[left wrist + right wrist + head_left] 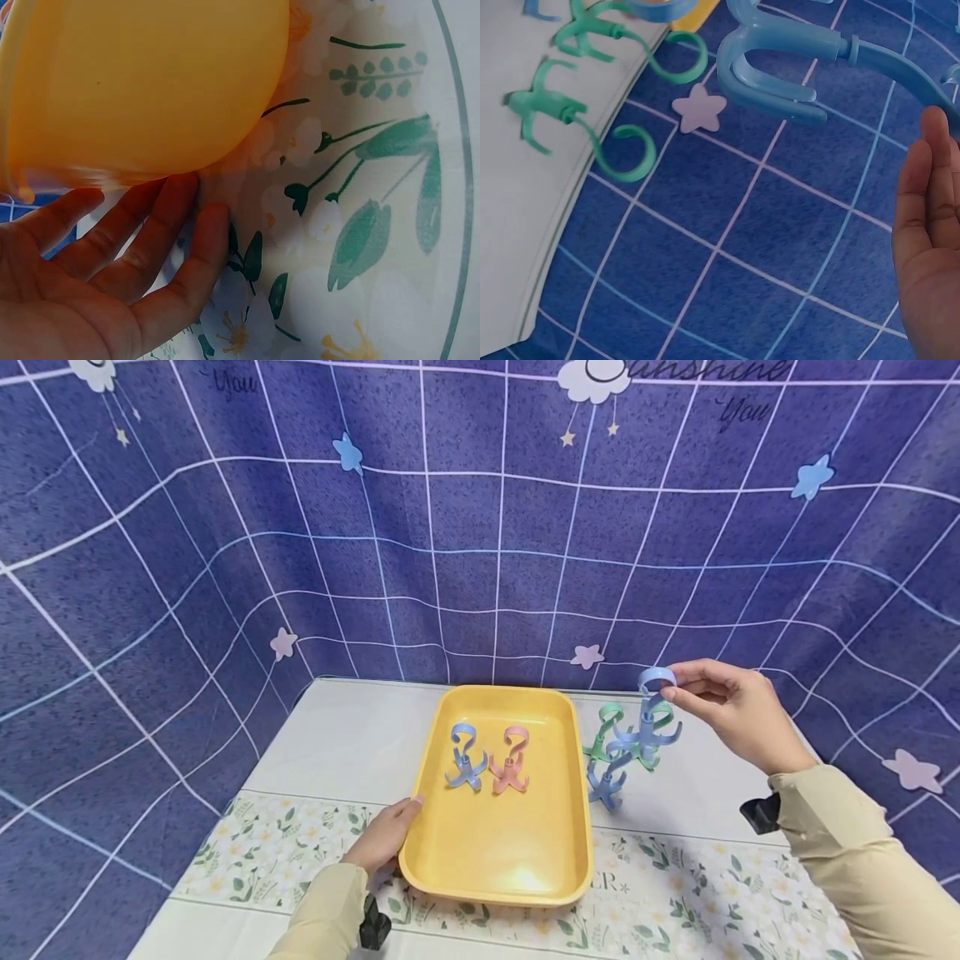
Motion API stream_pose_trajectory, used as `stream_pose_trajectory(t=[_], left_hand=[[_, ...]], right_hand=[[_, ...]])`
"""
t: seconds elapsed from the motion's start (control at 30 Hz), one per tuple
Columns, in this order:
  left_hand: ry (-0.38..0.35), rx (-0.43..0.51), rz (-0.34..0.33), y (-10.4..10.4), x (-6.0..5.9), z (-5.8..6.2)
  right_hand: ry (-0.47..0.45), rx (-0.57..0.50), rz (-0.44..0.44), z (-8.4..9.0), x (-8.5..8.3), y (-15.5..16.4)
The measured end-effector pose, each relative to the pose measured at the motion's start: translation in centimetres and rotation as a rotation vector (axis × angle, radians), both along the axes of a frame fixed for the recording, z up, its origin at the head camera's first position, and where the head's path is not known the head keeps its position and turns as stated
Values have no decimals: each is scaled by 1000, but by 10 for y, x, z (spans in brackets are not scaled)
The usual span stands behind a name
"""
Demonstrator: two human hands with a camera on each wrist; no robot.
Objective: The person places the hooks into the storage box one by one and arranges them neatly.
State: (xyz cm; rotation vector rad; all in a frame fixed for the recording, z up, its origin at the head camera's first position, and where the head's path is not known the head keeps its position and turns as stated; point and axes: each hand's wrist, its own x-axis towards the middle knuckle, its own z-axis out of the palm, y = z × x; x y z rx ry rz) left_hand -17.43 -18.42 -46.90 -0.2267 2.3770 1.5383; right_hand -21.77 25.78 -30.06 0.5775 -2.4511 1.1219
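My right hand pinches the curled top of a blue multi-pronged hanging hook, which hangs in the air right of the tray. In the right wrist view this hook lies across the top, beside my fingers. Below it, another blue hook and two green hooks are by the tray's right side, partly overlapped. My left hand holds the left edge of the yellow tray, its fingers against the outer wall. Inside lie a blue hook and a pink hook.
The white table carries a floral printed band across its front. Behind and at the sides hangs a blue gridded curtain with stars; it meets the table's back edge.
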Motion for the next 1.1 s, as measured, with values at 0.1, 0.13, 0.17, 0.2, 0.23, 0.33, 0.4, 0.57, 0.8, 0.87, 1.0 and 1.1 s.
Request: stream_pose_trajectory(t=[0.1,0.13,0.17,0.2,0.23,0.33,0.4,0.57,0.8,0.87,1.0,1.1], left_hand=[[-5,-12,2,0,0,1],[-5,-14,2,0,0,1],[-6,-13,3,0,0,1],[-6,-14,4,0,0,1],[-6,-16,4,0,0,1],[0,-10,-2,0,-1,1],[0,-8,-1,0,-1,1],[1,1,-2,0,-1,1],[-9,-14,13,1,-2,0],[-9,-14,17,1,-2,-1],[-5,-9,17,1,-2,-1],[-5,-15,17,1,-1,-1]], right_hand=[[-16,-18,20,3,0,-6],[-23,-27,28,4,0,-8],[-29,-38,39,4,0,-10],[-33,-48,47,4,0,-13],[-38,-57,56,5,-1,-15],[-45,-69,87,7,1,-24],[-45,-72,99,9,2,-30],[-51,-80,131,9,2,-45],[-68,-80,180,6,1,-64],[-78,-84,195,4,1,-69],[-93,-92,212,0,2,-78],[-104,-81,209,-1,3,-84]])
